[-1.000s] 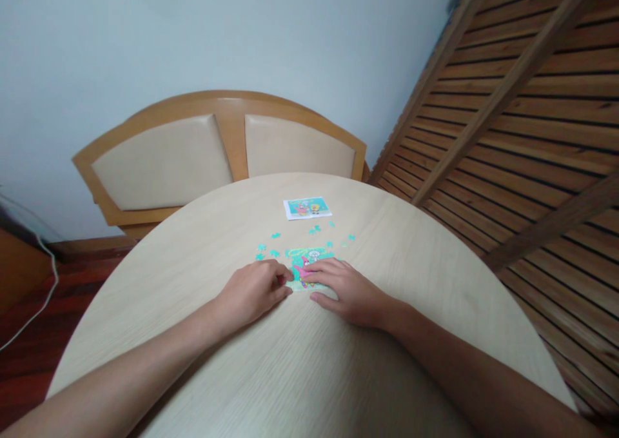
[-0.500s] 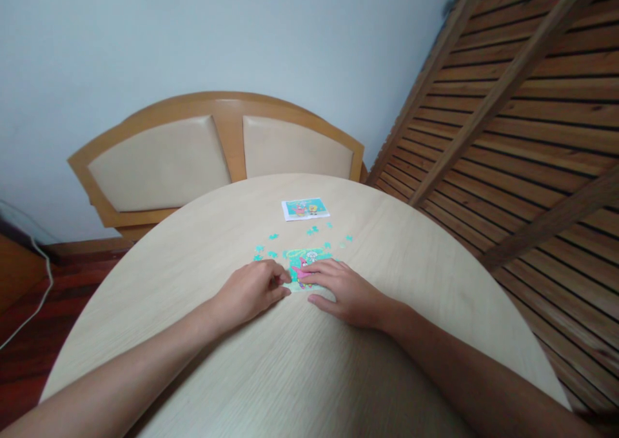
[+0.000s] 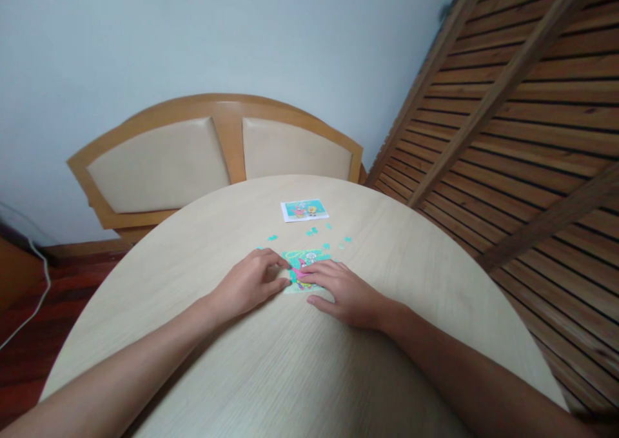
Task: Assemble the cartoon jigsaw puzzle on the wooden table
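Left hand has parted finger and thumb, grip unclear. Right hand lies open atop the puzzle, apparently steadying it.

Dim, soft light with slight blur

The puzzle looks like printed card, the wood-grained tabletop matt.

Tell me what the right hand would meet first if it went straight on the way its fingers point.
Probably the left hand: its fingertips lie just ahead, at the left edge of the flat teal jigsaw puzzle beneath the right hand. The exact gap and height are hard to judge.
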Demonstrator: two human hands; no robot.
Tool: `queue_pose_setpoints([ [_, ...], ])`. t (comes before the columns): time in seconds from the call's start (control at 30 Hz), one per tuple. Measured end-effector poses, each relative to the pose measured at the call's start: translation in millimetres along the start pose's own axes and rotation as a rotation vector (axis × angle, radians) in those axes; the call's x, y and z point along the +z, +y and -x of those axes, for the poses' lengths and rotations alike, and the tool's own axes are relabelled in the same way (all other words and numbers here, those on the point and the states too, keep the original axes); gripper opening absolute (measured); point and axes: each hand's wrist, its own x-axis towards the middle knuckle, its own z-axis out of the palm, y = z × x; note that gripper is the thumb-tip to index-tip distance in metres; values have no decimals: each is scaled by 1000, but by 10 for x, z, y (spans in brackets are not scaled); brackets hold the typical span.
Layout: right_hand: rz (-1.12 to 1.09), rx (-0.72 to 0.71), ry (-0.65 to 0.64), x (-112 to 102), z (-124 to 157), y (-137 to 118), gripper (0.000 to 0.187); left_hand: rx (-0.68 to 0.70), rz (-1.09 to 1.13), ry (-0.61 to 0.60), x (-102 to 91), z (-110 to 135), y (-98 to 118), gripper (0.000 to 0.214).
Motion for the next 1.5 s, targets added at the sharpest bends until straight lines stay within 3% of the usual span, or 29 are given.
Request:
queue_pose_setpoints([
  [0.13,8,14,73,15,-28,51,36,133,-121,81,33,-12,-46,37],
  [0.27,87,154,227,-19,-126,194,25,151,-235,32,85,-16,-37,50],
  [0.37,145,289,252,-127,-256,343,19,140,-277,-10,119,-18,-10,52],
  [0.57,253,468,208,-369,-612,602,20,143,-263,-19,154,-20,-8,52],
  [0.77,287,557,146,-359,-869,721,27,152,-288,-22,166,-22,-20,52],
  [1.27,303,670,56,-386,-1022,813,27,163,-288,-3,181,-26,2,51],
  [1.5,277,685,53,-367,-1101,781,18,165,-270,2,184,-27,-8,52],
])
